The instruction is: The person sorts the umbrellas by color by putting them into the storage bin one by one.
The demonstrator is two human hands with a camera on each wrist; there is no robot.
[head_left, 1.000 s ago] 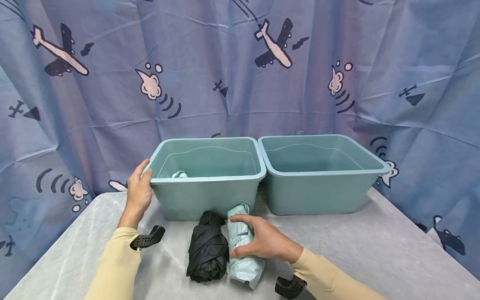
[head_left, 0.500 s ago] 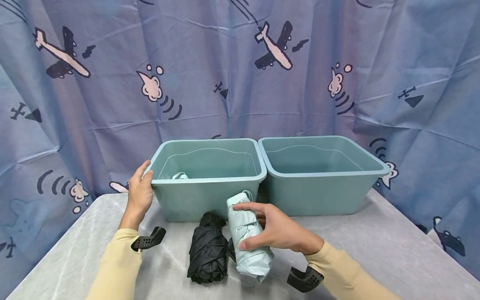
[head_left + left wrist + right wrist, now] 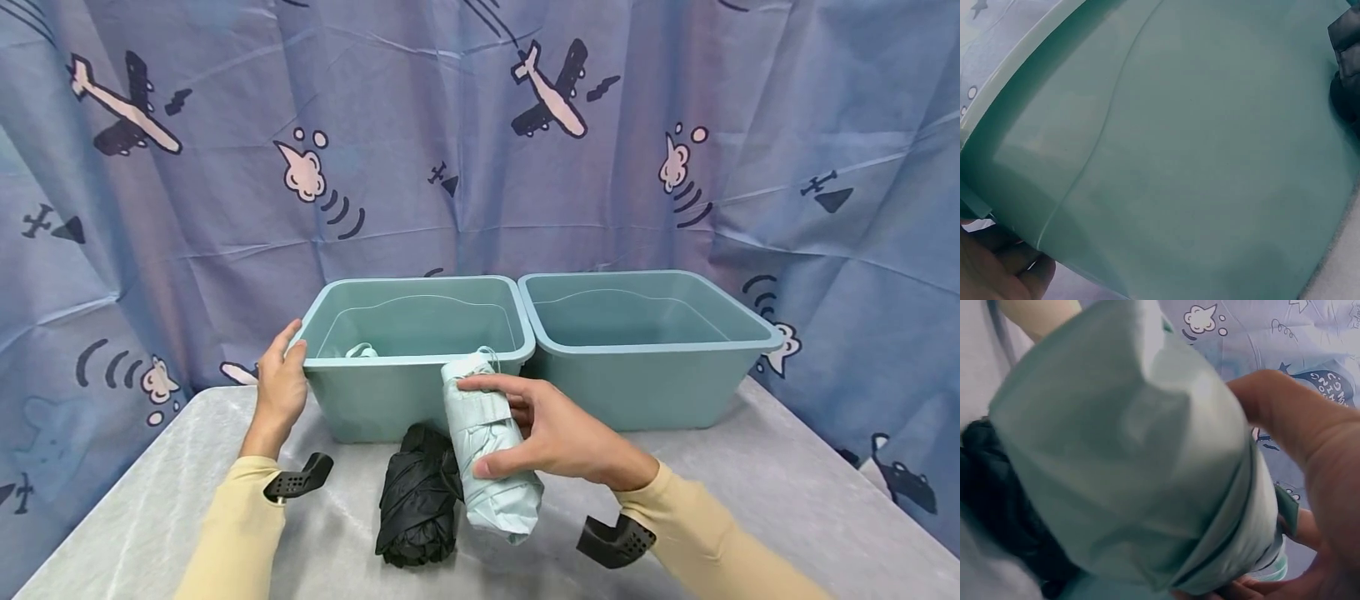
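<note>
My right hand grips a pale mint folded umbrella, thumb on the near side and fingers around the far side. The umbrella is raised and tilted, its looped end overlapping the front rim of the left bin in the head view. A black folded umbrella lies on the table just left of it. My left hand holds the left corner of the left green bin, with fingers curled at its rim in the left wrist view. Folds of the mint umbrella fill the right wrist view.
A second green bin stands right beside the left one. A pale strap loop shows inside the left bin; what it belongs to is hidden. Behind the grey-covered table hangs a blue curtain with airplane prints.
My right hand has lifted the mint umbrella off the table, up toward the left bin's front rim. My left hand has stayed at the bin's corner. The black umbrella has not moved.
</note>
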